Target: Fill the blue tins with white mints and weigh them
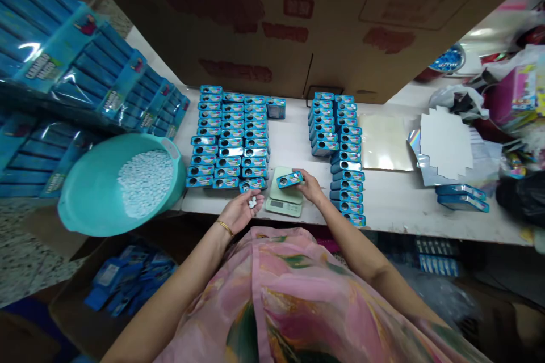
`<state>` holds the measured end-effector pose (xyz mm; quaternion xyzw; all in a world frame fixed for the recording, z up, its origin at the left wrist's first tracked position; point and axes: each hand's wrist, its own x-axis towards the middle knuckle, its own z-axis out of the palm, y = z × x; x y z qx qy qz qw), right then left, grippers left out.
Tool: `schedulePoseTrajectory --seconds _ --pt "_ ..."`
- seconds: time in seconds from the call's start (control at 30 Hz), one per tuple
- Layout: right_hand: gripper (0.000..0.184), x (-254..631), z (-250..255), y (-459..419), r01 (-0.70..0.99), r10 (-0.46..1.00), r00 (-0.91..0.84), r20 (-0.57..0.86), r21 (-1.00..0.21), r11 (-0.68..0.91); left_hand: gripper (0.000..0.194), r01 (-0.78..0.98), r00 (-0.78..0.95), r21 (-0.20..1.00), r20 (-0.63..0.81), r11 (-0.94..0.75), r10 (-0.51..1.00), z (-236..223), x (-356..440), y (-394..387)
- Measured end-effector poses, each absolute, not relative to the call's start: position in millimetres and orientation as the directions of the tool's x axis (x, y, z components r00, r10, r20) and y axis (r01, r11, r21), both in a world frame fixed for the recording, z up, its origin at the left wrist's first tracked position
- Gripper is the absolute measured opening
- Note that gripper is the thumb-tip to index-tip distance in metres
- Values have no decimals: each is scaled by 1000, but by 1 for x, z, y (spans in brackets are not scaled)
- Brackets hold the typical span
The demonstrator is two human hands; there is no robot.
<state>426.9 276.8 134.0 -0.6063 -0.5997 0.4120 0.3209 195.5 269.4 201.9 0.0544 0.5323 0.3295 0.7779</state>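
My right hand [309, 186] grips a small blue tin [290, 180] and holds it over the pale green scale [284, 201] at the table's front edge. My left hand [240, 209] lies palm up just left of the scale, fingers cupped around a few white tablets [252, 202]. A block of several rows of blue tins [230, 142] lies to the left of the scale. Two columns of the same tins [340, 147] run to its right.
A teal basin [102, 193] with white tablets stands at the left. Wrapped blue packs [85, 79] pile up behind it. A large cardboard box [298, 17] stands at the back. White cards and foil sheets [443, 144] lie on the right, by two loose tins [462, 195]. Bags clutter the far right.
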Motion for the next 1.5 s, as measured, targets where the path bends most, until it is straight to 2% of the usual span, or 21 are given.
schedulePoseTrajectory --seconds 0.07,0.17,0.23,0.33,0.43,0.57,0.7,0.8,0.93,1.0,1.17,1.3,1.4,1.5 --pt "35 422 141 278 504 991 -83 -101 -862 -46 25 -507 242 378 -800 775 549 196 200 271" --pt "33 412 169 276 645 984 -173 36 -752 141 30 -591 275 307 -792 746 545 189 213 278" --pt "37 404 193 274 749 954 -280 103 -598 285 33 -640 281 273 -787 718 550 189 223 286" --pt "39 392 228 271 834 897 -423 127 -333 440 32 -674 294 232 -787 701 543 190 238 295" --pt "39 382 252 267 802 824 -549 143 -187 567 28 -691 351 186 -759 699 548 192 245 299" --pt "37 372 266 259 717 723 -673 158 -102 689 31 -639 472 113 -724 761 504 194 248 299" --pt "35 372 264 260 691 689 -712 136 -34 722 29 -628 490 84 -729 773 477 200 251 297" --pt "34 384 257 267 777 775 -614 152 -59 627 24 -683 449 93 -730 725 516 201 254 298" --pt "36 406 248 270 876 908 -376 185 -250 414 23 -728 408 104 -728 677 551 197 254 299" --pt "38 410 247 264 879 931 -314 186 -313 359 22 -715 399 122 -737 688 546 193 252 299" --pt "39 397 251 247 839 869 -441 224 -239 488 19 -654 434 131 -743 745 510 191 252 297" --pt "41 396 248 246 867 899 -384 208 -253 429 21 -676 420 137 -736 724 531 192 257 297" --pt "37 407 240 249 861 943 -255 212 -395 322 18 -699 412 130 -731 704 544 192 259 296" --pt "31 419 220 254 721 977 -50 207 -670 179 18 -699 392 128 -755 704 526 192 252 295"
